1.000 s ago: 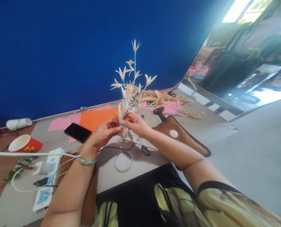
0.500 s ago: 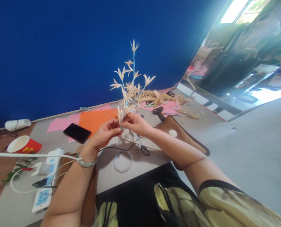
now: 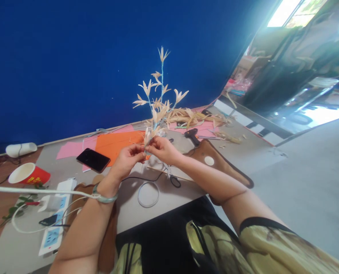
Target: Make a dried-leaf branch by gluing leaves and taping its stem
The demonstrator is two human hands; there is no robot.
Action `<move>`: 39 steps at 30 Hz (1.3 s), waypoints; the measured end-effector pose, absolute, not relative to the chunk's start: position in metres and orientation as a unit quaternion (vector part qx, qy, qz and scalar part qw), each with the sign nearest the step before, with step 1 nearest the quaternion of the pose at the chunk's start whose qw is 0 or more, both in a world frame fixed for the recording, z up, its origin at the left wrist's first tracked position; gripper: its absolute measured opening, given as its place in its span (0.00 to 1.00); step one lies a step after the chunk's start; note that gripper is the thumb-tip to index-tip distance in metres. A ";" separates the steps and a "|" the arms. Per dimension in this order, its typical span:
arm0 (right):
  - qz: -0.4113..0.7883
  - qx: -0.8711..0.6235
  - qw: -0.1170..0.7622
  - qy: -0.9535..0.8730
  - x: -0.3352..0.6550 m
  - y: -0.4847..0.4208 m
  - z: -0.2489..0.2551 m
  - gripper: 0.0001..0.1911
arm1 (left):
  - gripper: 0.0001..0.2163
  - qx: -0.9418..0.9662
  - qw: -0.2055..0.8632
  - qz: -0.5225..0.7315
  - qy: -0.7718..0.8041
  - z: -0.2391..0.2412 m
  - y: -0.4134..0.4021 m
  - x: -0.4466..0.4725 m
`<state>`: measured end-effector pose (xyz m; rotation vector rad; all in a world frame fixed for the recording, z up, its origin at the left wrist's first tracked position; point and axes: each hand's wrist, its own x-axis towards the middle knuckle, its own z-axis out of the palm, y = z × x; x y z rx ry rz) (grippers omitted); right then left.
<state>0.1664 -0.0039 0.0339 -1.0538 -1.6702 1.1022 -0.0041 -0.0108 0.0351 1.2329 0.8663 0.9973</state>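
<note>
A branch of pale dried-husk flowers point(image 3: 160, 110) on blue-wrapped stems stands upright between my hands, above the table. My left hand point(image 3: 129, 158) is closed in a pinch at the bottom of its stem. Fingers of my right hand point(image 3: 164, 149) pinch the same branch just beside, at the lowest flower. The two hands' fingertips nearly meet, and they hide the stem's lower end. Below them on the table lie a ring of white wire point(image 3: 148, 206) and a pair of dark-handled scissors point(image 3: 175, 181).
A black phone point(image 3: 93, 160) lies left on orange paper point(image 3: 118, 141). A red paper cup point(image 3: 29, 174) and a power strip point(image 3: 56, 217) with white cables sit further left. At the right are a glue gun point(image 3: 192, 136), dried husks point(image 3: 192, 116) and a brown chair back point(image 3: 223, 163).
The lowest flower on the branch has tilted to the right, and the branch has shifted very slightly right. Both hands keep their pinch in almost the same place.
</note>
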 end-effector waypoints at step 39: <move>0.434 -0.406 0.417 -0.688 0.162 0.000 0.017 0.09 | 0.10 0.654 0.404 0.432 0.472 0.020 -0.007 -0.005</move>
